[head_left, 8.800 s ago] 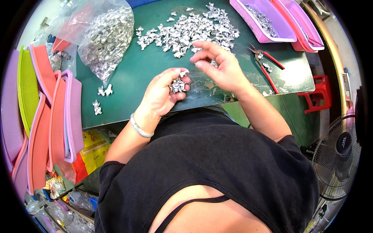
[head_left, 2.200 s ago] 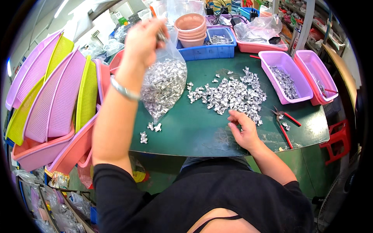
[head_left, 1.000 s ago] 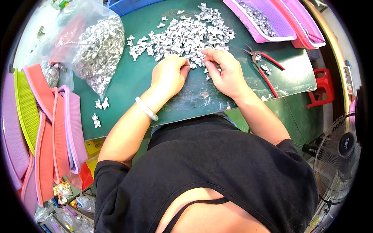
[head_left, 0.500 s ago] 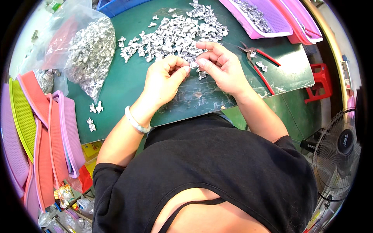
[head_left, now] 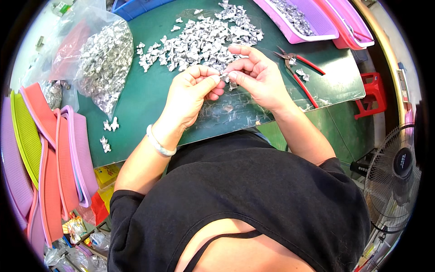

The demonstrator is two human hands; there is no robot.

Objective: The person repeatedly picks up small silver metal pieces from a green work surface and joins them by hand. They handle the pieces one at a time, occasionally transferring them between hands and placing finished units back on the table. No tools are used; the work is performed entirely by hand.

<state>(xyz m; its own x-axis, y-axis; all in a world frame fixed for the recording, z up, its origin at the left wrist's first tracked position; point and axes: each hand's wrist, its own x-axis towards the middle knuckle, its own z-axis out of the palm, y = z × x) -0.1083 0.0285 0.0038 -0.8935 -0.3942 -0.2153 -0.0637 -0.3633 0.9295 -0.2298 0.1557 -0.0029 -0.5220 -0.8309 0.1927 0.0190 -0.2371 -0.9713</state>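
Note:
Between my fingertips, in front of the heap, sits a small silvery metal part (head_left: pixel 224 77). My left hand (head_left: pixel 195 88) pinches it between thumb and fingers, a pale bangle around that wrist. From the other side, my right hand (head_left: pixel 257 77) closes thumb and index finger on the same part, its upper fingers loosely curled. Fingers cover much of the piece, so its shape is hard to make out. Just beyond both hands spreads a heap of similar metal parts (head_left: pixel 199 43) on the green table (head_left: pixel 149 113). A few loose ones lie right below my right fingertips.
Red-handled cutting pliers (head_left: pixel 300 84) lie open to the right, near two loose parts. A clear bag (head_left: pixel 105 63) full of parts stands at the left. Purple (head_left: pixel 322 35) and pink baskets hold the far right corner; stacked baskets (head_left: pixel 54 167) stand left. A fan (head_left: pixel 390 177) is at right.
My left hand's lower fingers have uncurled a little and now show beneath the thumb. Both hands stay together at the small part. The whole view has shifted slightly.

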